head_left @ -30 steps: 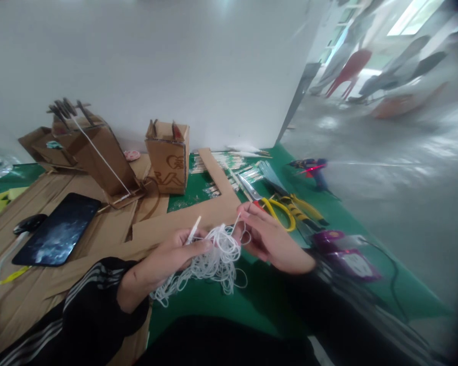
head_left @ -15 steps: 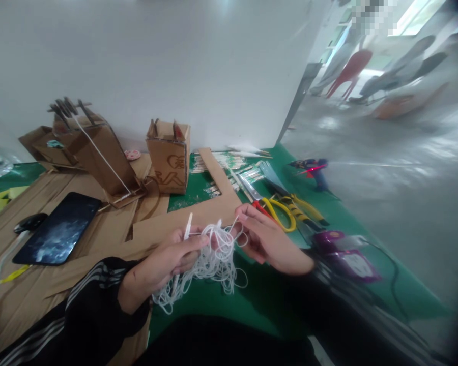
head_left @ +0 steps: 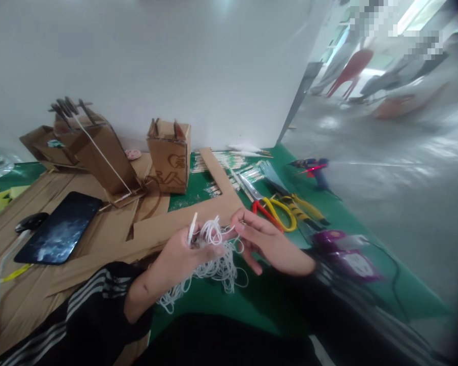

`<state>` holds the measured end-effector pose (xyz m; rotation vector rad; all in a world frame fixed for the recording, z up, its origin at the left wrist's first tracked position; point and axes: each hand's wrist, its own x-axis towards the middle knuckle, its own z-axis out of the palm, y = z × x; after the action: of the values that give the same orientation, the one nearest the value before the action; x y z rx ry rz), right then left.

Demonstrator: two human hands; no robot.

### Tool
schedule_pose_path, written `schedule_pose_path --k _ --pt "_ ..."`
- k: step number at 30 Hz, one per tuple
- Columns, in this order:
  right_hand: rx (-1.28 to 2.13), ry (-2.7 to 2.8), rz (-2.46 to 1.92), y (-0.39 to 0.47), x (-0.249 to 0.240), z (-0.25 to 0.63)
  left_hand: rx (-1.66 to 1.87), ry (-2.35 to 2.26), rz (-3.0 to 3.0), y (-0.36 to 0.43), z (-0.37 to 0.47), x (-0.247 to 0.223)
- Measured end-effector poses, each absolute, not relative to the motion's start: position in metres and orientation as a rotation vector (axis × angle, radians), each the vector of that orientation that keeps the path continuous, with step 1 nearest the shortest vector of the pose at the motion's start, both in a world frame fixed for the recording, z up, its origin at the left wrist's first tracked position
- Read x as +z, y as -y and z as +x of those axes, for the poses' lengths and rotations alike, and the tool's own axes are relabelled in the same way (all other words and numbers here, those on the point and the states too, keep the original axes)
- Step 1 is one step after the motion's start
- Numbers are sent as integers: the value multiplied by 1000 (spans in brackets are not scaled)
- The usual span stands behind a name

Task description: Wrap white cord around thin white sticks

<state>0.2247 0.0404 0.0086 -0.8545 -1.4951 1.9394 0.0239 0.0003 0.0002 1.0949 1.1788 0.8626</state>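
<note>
A loose tangle of white string [head_left: 223, 269] hangs between my hands, its loops drooping over the green tabletop. My left hand [head_left: 187, 254] is closed on part of the tangle, thumb across the loops, and a thin white stick [head_left: 193, 227] with a pale tip pokes up between its fingers. My right hand [head_left: 265, 236] pinches a strand of the string between thumb and forefinger, the other fingers curled loosely below. Just beyond the right hand lie scissors [head_left: 278, 213] with red and yellow handles.
Cardboard sheets [head_left: 110, 229] cover the left, bearing a dark phone [head_left: 59, 229] and a mouse [head_left: 31, 222]. A cardboard box [head_left: 170, 160] and a tilted cardboard model [head_left: 103, 152] stand behind. Pliers [head_left: 309, 208], a glue gun [head_left: 315, 170] and purple packets [head_left: 351, 254] lie right.
My left hand has rolled over and shifted slightly right, its thumb now lower across the string. The stick has moved a little right with it. My right hand has dipped slightly, still pinching a strand.
</note>
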Motion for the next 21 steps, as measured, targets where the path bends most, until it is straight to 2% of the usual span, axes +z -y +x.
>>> schedule_pose_path --k 9,17,21 --pt "1796 1347 -826 -44 -2 225 850 -1118 906 1 20 1" --pt "2019 1107 -553 -48 -2 228 830 -882 749 1 15 -5" --pt "1948 1260 -683 -43 1 226 845 -813 679 1 13 -5"
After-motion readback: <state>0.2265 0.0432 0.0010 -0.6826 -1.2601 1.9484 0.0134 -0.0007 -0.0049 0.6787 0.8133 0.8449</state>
